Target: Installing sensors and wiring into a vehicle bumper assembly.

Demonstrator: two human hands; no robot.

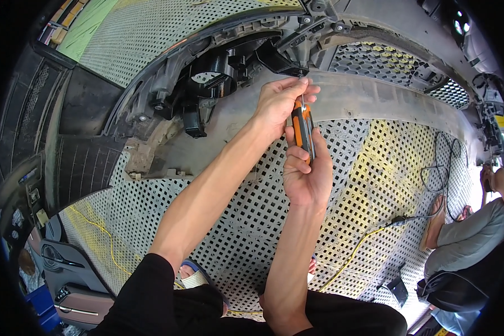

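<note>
A screwdriver [301, 130] with an orange and black handle points away from me, its shaft toward a dark bracket [278, 60]. My right hand [312, 175] is closed round the handle from below. Higher up, my left hand [276, 105] has its fingers pinched about the thin shaft, close under the bracket; its fingertips partly cover the shaft. Whether the tip sits in a screw is too small to tell. The bracket is fixed to the inner side of a large grey car bumper [229, 126], next to a black plastic housing [210, 75].
Below lies a perforated grey and yellow mat [252, 224]. A yellow cable [353, 255] joins a black cord [442, 185] at the right. Another person's leg [470, 238] and bare foot are there too. Door panels [67, 269] stand at the lower left; a small black part [396, 290] lies lower right.
</note>
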